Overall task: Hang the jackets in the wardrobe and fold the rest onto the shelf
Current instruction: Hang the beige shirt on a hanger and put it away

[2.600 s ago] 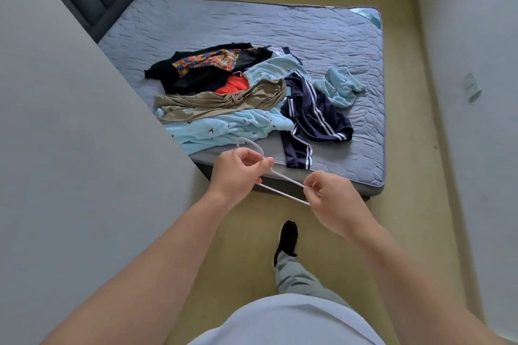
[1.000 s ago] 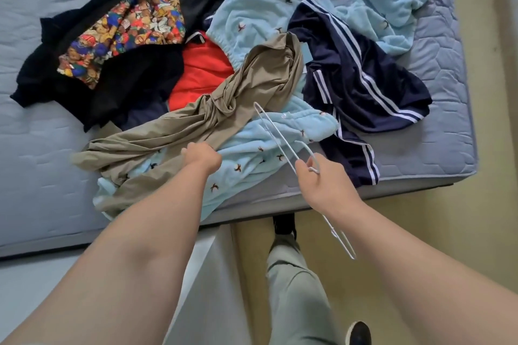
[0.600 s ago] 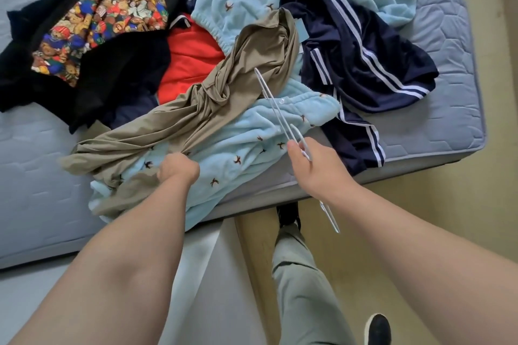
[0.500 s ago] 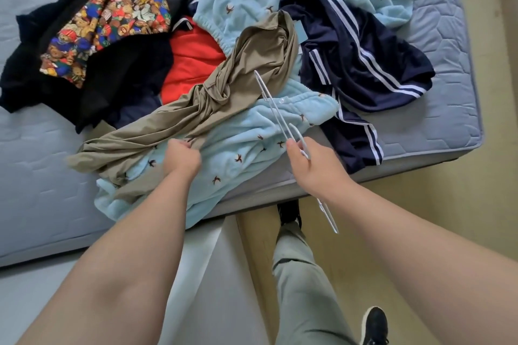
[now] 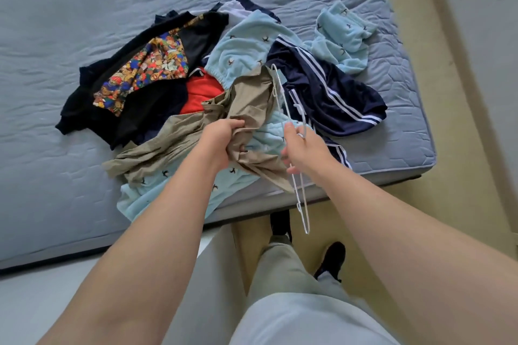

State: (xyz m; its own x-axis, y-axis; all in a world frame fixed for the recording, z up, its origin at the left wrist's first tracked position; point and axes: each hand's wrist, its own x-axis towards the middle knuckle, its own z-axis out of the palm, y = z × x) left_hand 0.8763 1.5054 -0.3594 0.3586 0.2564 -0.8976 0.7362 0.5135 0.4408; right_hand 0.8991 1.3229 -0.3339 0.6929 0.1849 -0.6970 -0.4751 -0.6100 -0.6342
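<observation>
Head view: khaki jacket (image 5: 253, 102) bunched inside curled fingers (image 5: 236, 124) of left hand (image 5: 220, 144) (right hand (image 5: 307, 152) pinches hanger (image 5: 298, 108)).

Bright, soft, even daylight; faint shadow under the mattress (image 5: 84, 8) edge. Wide-angle bending at frame edges; slightly smeared overall.

Grey-blue mattress (image 5: 84, 22) w/ heap of clothes (image 5: 244, 53) near its edge

A home bedroom: a bare grey quilted mattress (image 5: 112, 22) fills the far and left side, a heap of clothes (image 5: 224, 92) lies on it, with yellowish flooring (image 5: 454, 126) and a pale wall (image 5: 482, 50) at right.
</observation>
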